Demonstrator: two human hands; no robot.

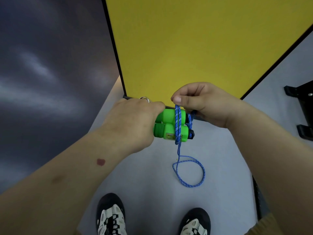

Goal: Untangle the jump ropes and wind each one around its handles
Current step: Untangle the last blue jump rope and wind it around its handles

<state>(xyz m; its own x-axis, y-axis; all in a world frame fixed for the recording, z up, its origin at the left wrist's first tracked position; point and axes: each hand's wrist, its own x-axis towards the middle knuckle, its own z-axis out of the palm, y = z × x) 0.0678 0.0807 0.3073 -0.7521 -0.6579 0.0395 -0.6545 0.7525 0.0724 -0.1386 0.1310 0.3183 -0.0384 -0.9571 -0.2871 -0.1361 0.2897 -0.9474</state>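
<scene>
Two green jump-rope handles (169, 126) lie side by side, one above the other, and my left hand (133, 121) grips their left ends. A blue rope (177, 124) with white flecks runs in a few turns round both handles. My right hand (201, 104) pinches the rope just above the handles, between thumb and fingers. The loose rest of the rope hangs down in a loop (191, 173) above the floor. No second jump rope shows in the head view.
A yellow table top (194, 48) with a black edge lies just beyond my hands. Below is a pale grey floor (152, 175) with my two shoes (111, 216). A black stand (303, 109) sits at the right, a dark wall at the left.
</scene>
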